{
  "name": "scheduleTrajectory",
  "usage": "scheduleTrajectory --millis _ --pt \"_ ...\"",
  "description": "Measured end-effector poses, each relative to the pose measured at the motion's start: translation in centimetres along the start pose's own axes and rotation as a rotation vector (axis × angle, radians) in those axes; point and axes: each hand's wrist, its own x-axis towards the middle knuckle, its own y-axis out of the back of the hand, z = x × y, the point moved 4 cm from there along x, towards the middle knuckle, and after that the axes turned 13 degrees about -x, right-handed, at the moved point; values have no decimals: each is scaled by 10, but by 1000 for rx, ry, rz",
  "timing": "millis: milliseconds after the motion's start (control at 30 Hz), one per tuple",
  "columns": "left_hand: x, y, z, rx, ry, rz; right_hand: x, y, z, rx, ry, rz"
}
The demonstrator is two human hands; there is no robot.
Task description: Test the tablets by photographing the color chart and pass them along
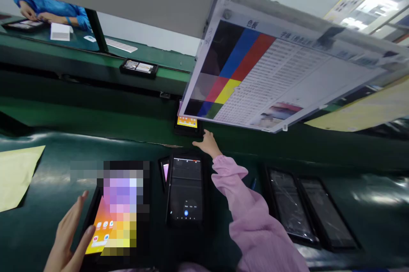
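Observation:
My right hand [207, 143], in a pink sleeve, reaches far forward and touches the near edge of a lit tablet [187, 122] on the green conveyor belt [79, 116]. Its fingers are partly hidden, held loosely together. My left hand [68, 236] is open at the bottom left, fingers stretched flat, resting on the left edge of a tablet with an orange and purple screen [111, 221]. Between the hands lies a dark-screened tablet [186, 189], and a sliver of another pink-lit device [165, 170] shows beside it.
Two dark tablets wrapped in film [311, 210] lie at the right. A colour-chart sheet [275, 72] hangs overhead. Another tablet [139, 67] sits on the far belt. A yellow paper [15, 174] lies at the left. A co-worker's blue-sleeved arms [47, 10] work at the far left.

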Motion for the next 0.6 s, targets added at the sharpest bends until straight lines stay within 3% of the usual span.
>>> scheduleTrajectory --millis 33,100,233,333,467,600 --pt "-8 -1 -1 91 -116 -39 9 -1 3 -11 -18 6" --pt "-29 -4 -11 200 -196 -87 24 -4 7 -21 -51 19" --pt "-63 -15 -32 258 -129 -23 53 -4 16 20 -127 8" --pt "-62 -24 -41 269 -118 39 69 -2 25 127 -149 -41" --pt "-20 -34 -39 294 -133 7 72 -2 35 384 -98 -120" --pt "62 -49 -22 278 -251 -46 63 -1 37 707 -15 -151"
